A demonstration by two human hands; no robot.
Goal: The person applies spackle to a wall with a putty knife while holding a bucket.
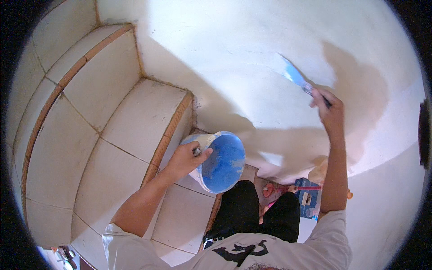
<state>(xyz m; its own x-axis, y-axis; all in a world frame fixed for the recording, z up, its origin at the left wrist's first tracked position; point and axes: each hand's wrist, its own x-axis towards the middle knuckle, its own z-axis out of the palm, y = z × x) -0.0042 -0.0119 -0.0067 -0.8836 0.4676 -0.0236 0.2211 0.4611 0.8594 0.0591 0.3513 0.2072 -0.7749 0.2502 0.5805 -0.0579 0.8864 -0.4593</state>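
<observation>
My left hand (183, 158) is closed on the side of a white bucket (225, 162), which is tipped so its mouth faces right. Blue coats the inside of the bucket, with pale smears on its rim and outer wall. A small grey piece shows between my left thumb and fingers; I cannot make out what it is. My right hand (327, 108) grips the dark handle of a putty knife (294, 75). Its wide blade, bluish in the light, points up and left against the white wall (234, 58); whether it touches the wall I cannot tell.
Tiled stairs (121, 121) with brown edging rise along the left and meet the wall. My legs (236, 209), in black trousers, are beside the lower steps. Below my right forearm stand a blue box (308, 198) and a red-pink item (268, 190). Shadows fall across the wall.
</observation>
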